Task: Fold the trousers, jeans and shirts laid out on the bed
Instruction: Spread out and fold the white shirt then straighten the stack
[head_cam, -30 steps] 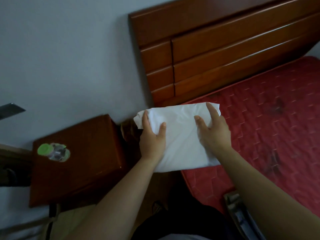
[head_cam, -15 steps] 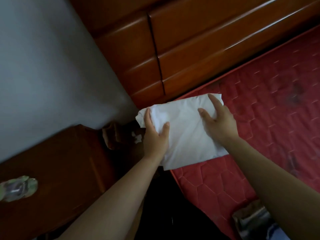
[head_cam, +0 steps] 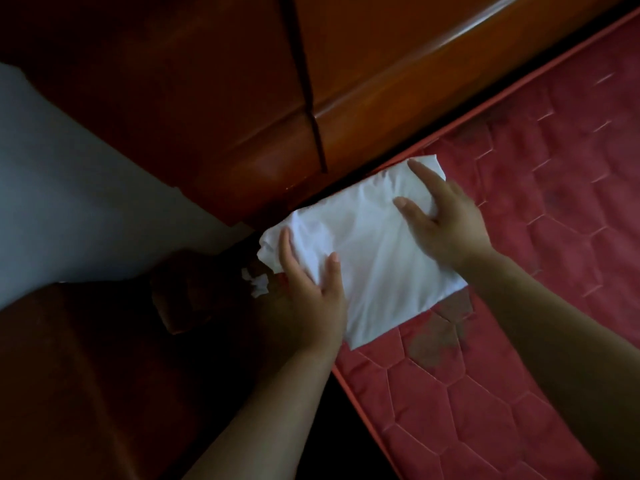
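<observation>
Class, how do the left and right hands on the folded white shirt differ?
The left hand holds the folded white shirt at its left edge, beyond the red mattress; the right hand holds its far end, over the mattress. The left hand sits in shadow, the right hand in better light. Both lay thumb and forefinger on top.

The scene is dimly lit. The lower left is lost in shadow, while the shirt is rendered bright (nearly blown out). A glare streak is seen on the headboard.
</observation>
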Demonstrator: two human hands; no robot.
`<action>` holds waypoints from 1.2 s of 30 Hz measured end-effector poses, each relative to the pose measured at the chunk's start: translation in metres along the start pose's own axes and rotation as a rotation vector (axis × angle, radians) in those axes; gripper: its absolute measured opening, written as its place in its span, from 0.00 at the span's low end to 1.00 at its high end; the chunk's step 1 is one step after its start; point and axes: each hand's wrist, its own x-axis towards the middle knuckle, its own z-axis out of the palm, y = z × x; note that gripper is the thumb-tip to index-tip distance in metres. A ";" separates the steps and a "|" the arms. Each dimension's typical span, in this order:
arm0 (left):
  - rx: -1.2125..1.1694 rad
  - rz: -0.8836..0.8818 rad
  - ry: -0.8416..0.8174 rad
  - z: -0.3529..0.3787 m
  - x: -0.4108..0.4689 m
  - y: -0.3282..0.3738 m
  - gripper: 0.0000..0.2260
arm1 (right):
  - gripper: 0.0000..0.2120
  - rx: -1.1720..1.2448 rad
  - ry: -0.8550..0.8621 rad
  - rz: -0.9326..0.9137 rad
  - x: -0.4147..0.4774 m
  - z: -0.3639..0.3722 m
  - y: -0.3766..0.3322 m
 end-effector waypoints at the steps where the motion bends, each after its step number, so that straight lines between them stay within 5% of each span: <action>1: 0.017 -0.013 0.015 0.003 0.004 -0.009 0.30 | 0.27 -0.013 0.003 -0.029 0.005 0.007 0.002; 14: 0.128 0.006 0.045 0.024 0.028 -0.074 0.31 | 0.29 -0.075 -0.057 -0.164 0.046 0.060 0.031; 18: 0.496 -0.163 0.014 0.023 0.021 -0.077 0.36 | 0.31 -0.289 -0.200 -0.024 0.043 0.067 0.037; 22: 0.963 0.290 -0.032 0.023 0.030 -0.071 0.31 | 0.28 -0.339 -0.057 -0.224 0.030 0.075 0.025; 25: 1.038 0.355 -0.210 0.027 0.047 -0.078 0.29 | 0.26 -0.299 -0.116 -0.317 0.016 0.088 0.031; 36: 1.101 0.303 -0.458 0.016 0.034 -0.034 0.29 | 0.33 -0.266 -0.146 0.118 -0.045 0.032 0.042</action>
